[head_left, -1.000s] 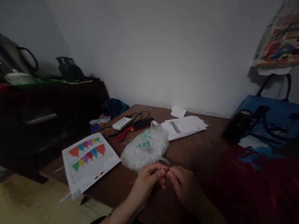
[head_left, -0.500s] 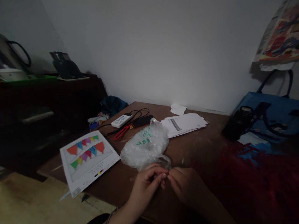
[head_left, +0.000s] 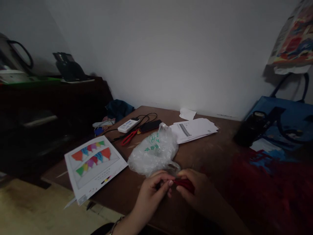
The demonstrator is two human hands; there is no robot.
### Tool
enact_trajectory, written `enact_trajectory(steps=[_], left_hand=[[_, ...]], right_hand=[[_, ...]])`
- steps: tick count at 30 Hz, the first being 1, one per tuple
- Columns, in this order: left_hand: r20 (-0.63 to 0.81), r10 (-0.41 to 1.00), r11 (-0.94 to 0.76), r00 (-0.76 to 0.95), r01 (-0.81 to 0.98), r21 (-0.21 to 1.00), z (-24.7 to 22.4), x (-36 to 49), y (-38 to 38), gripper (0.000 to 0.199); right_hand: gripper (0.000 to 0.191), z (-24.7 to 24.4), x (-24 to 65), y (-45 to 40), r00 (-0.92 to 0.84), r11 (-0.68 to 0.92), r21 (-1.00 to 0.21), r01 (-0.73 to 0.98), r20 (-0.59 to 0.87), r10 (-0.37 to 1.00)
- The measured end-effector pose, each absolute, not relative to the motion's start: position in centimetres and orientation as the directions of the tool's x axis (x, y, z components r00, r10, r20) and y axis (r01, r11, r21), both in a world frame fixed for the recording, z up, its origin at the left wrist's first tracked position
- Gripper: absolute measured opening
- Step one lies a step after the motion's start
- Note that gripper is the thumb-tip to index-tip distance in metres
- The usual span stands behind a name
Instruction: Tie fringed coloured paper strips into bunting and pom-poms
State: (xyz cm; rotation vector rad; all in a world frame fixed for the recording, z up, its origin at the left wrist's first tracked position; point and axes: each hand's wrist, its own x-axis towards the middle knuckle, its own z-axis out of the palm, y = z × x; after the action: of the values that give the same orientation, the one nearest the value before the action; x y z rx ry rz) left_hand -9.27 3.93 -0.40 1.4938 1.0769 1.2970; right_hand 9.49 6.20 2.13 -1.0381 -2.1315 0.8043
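Close to the table's front, my left hand (head_left: pixel 156 189) is closed, its thumb and forefinger pinching the narrow end of a dark red gathered strip (head_left: pixel 185 184). My right hand (head_left: pixel 197 187) curls round the wider part of that strip, thumb below and fingers above. The two hands nearly touch. Just beyond them lies a crumpled clear plastic bag (head_left: pixel 154 151) with green print, its loop handle close to my fingertips. The strip's exact kind is unclear in the dim light.
A printed sheet (head_left: pixel 95 166) with coloured tassels overhangs the table's left edge. Behind the bag are a white power strip (head_left: pixel 128 125), a dark phone (head_left: pixel 151 126), red-handled scissors (head_left: pixel 128 137) and papers (head_left: pixel 195 130). A black bottle (head_left: pixel 249 129), blue bag (head_left: pixel 293 114) and red heap (head_left: pixel 264 189) occupy the right.
The dark red strip now shows between my hands, where it was mostly hidden before. My right hand has shifted slightly right and opened its grip round it. My left hand keeps its pinch.
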Motion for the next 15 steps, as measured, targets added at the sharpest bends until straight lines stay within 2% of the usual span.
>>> enact_trajectory(steps=[2,4,9,15], left_hand=[[0.237,0.968,-0.242,0.082,0.054,0.969,-0.73,-9.39,3.91,0.013],[0.257,0.962,-0.263,0.089,0.062,0.963,-0.97,-9.5,3.87,0.013],[0.334,0.936,-0.345,0.114,0.105,0.933,-1.0,-9.5,3.74,0.012],[0.264,0.953,-0.277,0.148,0.075,0.958,-1.13,-9.61,3.9,0.014]], right_hand=[[0.01,2.14,9.56,6.2,-0.51,0.534,-0.7,0.475,0.275,0.815],[0.017,1.98,9.52,6.23,-0.54,0.578,-0.674,0.46,0.304,0.785],[0.017,1.39,9.15,6.1,-0.562,0.628,-0.661,0.409,0.36,0.745],[0.016,1.61,9.02,5.91,-0.542,0.622,-0.654,0.43,0.364,0.757]])
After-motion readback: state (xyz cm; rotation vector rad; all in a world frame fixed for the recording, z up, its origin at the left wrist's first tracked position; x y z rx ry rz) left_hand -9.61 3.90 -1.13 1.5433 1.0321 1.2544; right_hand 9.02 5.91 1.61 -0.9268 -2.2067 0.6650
